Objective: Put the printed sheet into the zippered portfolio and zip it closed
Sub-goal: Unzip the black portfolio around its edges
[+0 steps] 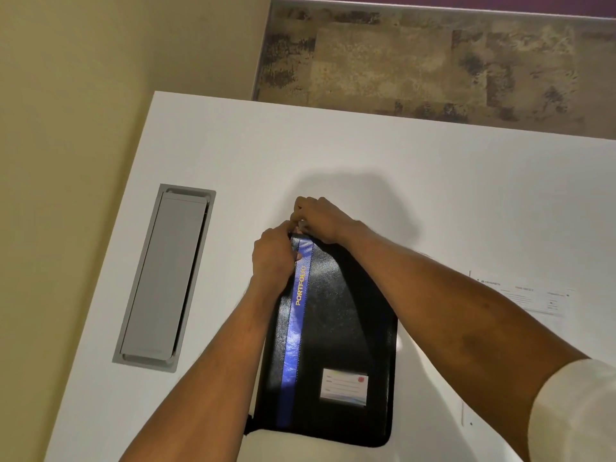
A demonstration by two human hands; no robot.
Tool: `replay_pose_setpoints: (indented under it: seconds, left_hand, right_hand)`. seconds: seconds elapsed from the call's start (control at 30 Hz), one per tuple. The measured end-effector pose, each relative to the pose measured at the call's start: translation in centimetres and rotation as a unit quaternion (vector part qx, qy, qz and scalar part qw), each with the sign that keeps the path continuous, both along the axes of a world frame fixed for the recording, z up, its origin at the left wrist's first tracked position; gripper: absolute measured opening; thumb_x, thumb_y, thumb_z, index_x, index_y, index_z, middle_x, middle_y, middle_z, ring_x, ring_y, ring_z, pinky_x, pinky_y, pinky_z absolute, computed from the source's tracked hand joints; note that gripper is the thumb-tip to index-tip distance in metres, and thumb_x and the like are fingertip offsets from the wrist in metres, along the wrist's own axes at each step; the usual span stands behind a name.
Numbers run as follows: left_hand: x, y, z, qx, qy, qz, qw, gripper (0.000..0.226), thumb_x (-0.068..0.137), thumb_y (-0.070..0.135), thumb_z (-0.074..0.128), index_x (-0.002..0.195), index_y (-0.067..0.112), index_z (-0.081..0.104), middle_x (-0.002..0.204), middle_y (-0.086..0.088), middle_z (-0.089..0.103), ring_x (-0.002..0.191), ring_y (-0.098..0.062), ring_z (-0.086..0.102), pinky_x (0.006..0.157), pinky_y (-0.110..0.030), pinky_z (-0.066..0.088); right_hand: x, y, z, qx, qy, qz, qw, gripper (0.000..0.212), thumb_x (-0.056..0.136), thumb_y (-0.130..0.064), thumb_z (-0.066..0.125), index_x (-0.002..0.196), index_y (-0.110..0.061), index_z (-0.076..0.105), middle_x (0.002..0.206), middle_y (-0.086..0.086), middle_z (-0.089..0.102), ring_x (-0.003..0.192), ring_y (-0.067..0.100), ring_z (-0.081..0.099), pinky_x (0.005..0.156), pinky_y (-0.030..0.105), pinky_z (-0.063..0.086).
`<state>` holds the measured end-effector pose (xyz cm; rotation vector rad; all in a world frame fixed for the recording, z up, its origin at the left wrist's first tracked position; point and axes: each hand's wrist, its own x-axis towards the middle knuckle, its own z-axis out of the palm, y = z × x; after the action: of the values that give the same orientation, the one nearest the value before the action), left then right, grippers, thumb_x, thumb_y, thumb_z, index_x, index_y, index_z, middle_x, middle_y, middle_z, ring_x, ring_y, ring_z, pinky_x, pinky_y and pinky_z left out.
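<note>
A black zippered portfolio (343, 331) with a blue stripe and a gold "PORTFOLIO" word lies flat and closed on the white table (466, 201). My left hand (274, 258) presses on its far left corner, thumb on the blue stripe. My right hand (320, 218) is at the same far corner, fingers pinched together on what looks like the zipper pull, which is hidden by the fingers. A printed sheet (533, 298) lies on the table to the right, partly behind my right forearm.
A grey cable hatch (166, 278) is set into the table at the left. The table's left edge runs beside a beige wall, and its far edge borders mottled brown flooring. A white label (345, 386) sits on the portfolio's near right.
</note>
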<state>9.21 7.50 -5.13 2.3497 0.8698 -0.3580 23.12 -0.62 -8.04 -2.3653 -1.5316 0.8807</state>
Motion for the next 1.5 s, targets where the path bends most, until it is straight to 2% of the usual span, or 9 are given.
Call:
replay_pose_setpoints:
  seconds: [0.1,0.23,0.37,0.53,0.83,1.1,1.27,1.4,1.5]
  left_hand:
    - [-0.1,-0.1,0.2,0.0,0.003,0.005,1.0,0.031,0.088,0.022,0.075,0.117,0.017,0.064,0.11,-0.012,0.074,0.098,-0.035,0.07,0.081,-0.036,0.05]
    - [0.0,-0.1,0.1,0.002,0.013,0.006,1.0,0.033,0.086,0.019,0.076,0.115,0.017,0.063,0.108,-0.012,0.073,0.095,-0.033,0.069,0.077,-0.032,0.044]
    - [0.1,0.0,0.1,0.001,0.019,0.005,1.0,0.033,0.083,0.015,0.075,0.113,0.018,0.061,0.105,-0.012,0.072,0.094,-0.036,0.068,0.081,-0.037,0.053]
    - [0.0,-0.1,-0.1,0.002,0.016,0.009,1.0,0.031,0.082,0.013,0.075,0.109,0.019,0.06,0.1,-0.01,0.07,0.088,-0.033,0.067,0.075,-0.033,0.048]
    - [0.2,-0.2,0.1,-0.006,0.03,0.023,0.999,0.03,0.083,0.011,0.074,0.107,0.022,0.061,0.102,-0.008,0.072,0.091,-0.032,0.069,0.082,-0.039,0.057]
    - [0.6,-1.2,0.1,0.0,0.032,0.023,0.999,0.032,0.081,0.006,0.072,0.108,0.021,0.064,0.1,-0.008,0.073,0.092,-0.032,0.069,0.079,-0.035,0.053]
    - [0.7,-2.5,0.1,0.015,0.027,0.005,1.0,0.038,0.085,0.0,0.052,0.116,0.018,0.063,0.104,-0.012,0.069,0.091,-0.033,0.069,0.086,-0.042,0.056]
    - [1.4,-3.4,0.3,0.066,0.067,-0.028,0.995,0.038,0.09,-0.002,0.047,0.121,0.016,0.062,0.121,-0.015,0.056,0.11,-0.038,0.058,0.08,-0.039,0.048]
    - [3.5,-4.6,0.8,0.143,0.052,-0.141,0.978,0.029,0.101,0.017,0.053,0.127,0.021,0.067,0.142,-0.007,0.052,0.129,-0.031,0.048,0.104,-0.048,0.043]
  right_hand:
    - [0.0,-1.2,-0.3,0.015,-0.027,0.002,1.0,0.015,0.095,-0.013,0.056,0.096,-0.019,0.07,0.112,0.002,0.057,0.097,0.028,0.057,0.089,0.043,0.045]
    - [0.3,-3.2,-0.4,0.036,-0.036,-0.008,0.999,0.011,0.097,-0.02,0.06,0.097,-0.025,0.07,0.111,-0.004,0.057,0.097,0.026,0.055,0.09,0.04,0.046]
    - [1.0,-5.4,-0.3,0.053,-0.058,0.006,0.997,0.01,0.097,-0.021,0.064,0.096,-0.024,0.073,0.108,-0.002,0.059,0.095,0.024,0.056,0.089,0.039,0.045]
    - [1.8,-9.1,0.0,0.045,-0.072,-0.013,0.996,0.008,0.098,-0.029,0.066,0.096,-0.028,0.074,0.11,-0.006,0.058,0.097,0.022,0.054,0.088,0.038,0.047]
    - [1.8,-15.4,0.4,0.026,-0.085,-0.116,0.989,0.01,0.097,-0.028,0.067,0.097,-0.027,0.077,0.109,-0.002,0.062,0.096,0.023,0.058,0.086,0.038,0.045]
    - [0.1,-20.0,-0.1,0.027,-0.08,-0.238,0.968,0.016,0.1,-0.025,0.062,0.099,-0.027,0.078,0.105,-0.004,0.064,0.099,0.021,0.06,0.088,0.037,0.043]
    - [-1.4,-21.8,-0.3,0.035,-0.065,-0.28,0.957,0.015,0.099,-0.023,0.063,0.101,-0.029,0.078,0.103,-0.008,0.069,0.096,0.018,0.064,0.078,0.029,0.042]
    - [-1.3,-22.1,-0.2,0.058,-0.026,-0.294,0.954,0.013,0.096,-0.019,0.067,0.096,-0.027,0.078,0.097,-0.009,0.067,0.085,0.011,0.062,0.071,0.025,0.038]
    - [-0.3,-21.3,0.0,0.061,-0.009,-0.281,0.958,0.01,0.096,-0.022,0.069,0.097,-0.025,0.078,0.099,-0.009,0.067,0.086,0.01,0.061,0.073,0.026,0.038]
